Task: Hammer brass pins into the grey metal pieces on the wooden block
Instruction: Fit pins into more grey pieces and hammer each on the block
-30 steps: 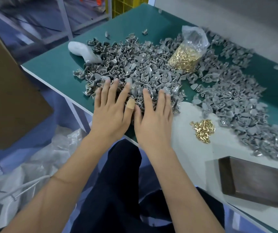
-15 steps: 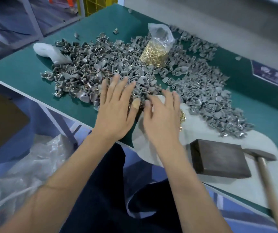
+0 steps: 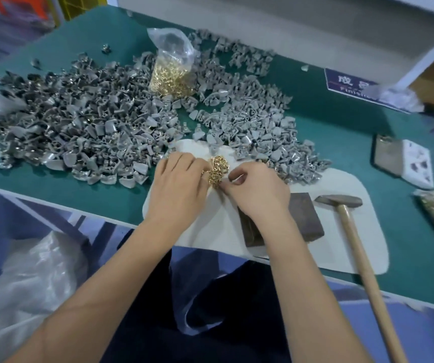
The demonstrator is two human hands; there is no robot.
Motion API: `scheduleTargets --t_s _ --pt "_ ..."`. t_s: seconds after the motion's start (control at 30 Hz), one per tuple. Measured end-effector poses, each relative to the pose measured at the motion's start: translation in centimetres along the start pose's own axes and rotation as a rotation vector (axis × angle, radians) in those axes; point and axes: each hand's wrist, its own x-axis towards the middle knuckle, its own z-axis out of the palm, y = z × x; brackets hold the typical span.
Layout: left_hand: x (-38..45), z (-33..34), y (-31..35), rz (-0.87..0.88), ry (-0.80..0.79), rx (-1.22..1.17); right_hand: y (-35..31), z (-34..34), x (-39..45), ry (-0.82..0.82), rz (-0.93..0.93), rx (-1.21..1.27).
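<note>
You are working both hands at the small loose heap of shiny brass pins on the white mat. Your left hand is curling beside it at nine o'clock; whether it is pinching anything, I cannot tell. Your right hand, at three o'clock, seems to be pinching a pin. These are probably light, stiff and slippery, so pinch one by its shank. The dark wooden block and wooden-handled hammer are lying unused at four o'clock, grey metal pieces heaped from nine to two o'clock.

Grey metal pieces crowd my left and far side; bare white mat lies open between block and hammer.
</note>
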Motion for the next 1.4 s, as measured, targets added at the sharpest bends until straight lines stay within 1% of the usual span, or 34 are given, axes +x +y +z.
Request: scheduleTargets --t_s 0.13,0.23,0.4,0.5,0.7,0.83,1.07,1.23,1.4 --pt "-0.02 -0.15 0.19 0.010 -0.020 0.055 -0.03 0.41 -0.16 0.014 0.009 0.040" --pt "0.04 -0.30 0.34 -0.002 -0.019 0.039 0.06 0.45 -0.15 0.031 -0.026 0.058" --pt "0.12 -0.51 0.55 0.004 -0.061 0.002 0.31 0.84 -0.17 0.064 -0.078 0.006" --pt "0.03 -0.54 0.44 0.008 -0.036 -0.022 0.35 1.01 -0.08 0.076 -0.074 -0.017" --pt "-0.01 -0.39 0.36 -0.019 -0.017 -0.032 0.39 1.02 -0.29 0.145 -0.075 0.069" --pt "-0.11 -0.30 0.25 0.018 -0.047 -0.012 0.43 0.98 -0.32 0.153 -0.062 0.073" --pt "-0.01 -0.27 0.11 -0.005 -0.066 -0.052 0.19 0.79 -0.39 0.157 -0.071 0.025" --pt "0.06 -0.20 -0.16 0.005 -0.117 -0.097 0.43 0.94 -0.53 0.145 -0.094 0.059" --pt "-0.03 -0.43 0.07 0.017 -0.111 -0.097 0.40 0.78 -0.79 0.156 -0.091 0.108"
